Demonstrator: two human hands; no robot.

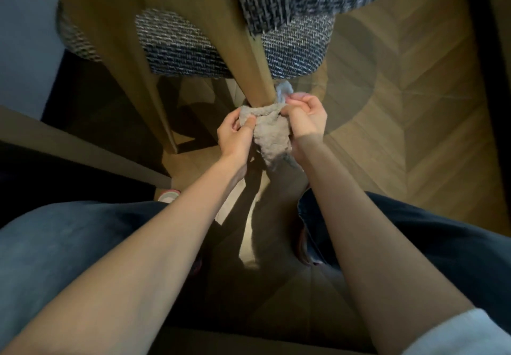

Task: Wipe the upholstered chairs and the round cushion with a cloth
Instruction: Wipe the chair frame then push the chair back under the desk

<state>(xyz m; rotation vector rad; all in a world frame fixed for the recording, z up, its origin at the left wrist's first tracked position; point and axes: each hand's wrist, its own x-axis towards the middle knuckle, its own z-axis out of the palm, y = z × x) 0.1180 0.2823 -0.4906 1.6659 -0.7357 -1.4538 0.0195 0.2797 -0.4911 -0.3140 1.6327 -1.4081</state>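
Together, two hands, left [235, 136] and right [304, 117], one cloth [269, 133] between.

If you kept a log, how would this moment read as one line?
left hand: grips cloth | right hand: grips cloth | cloth: bunched at wooden leg | upholstered seat: above the hands

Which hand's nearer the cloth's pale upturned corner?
Right. The right hand touches the pale corner, just below-right of it; the left hand grips the cloth farther off, lower left.
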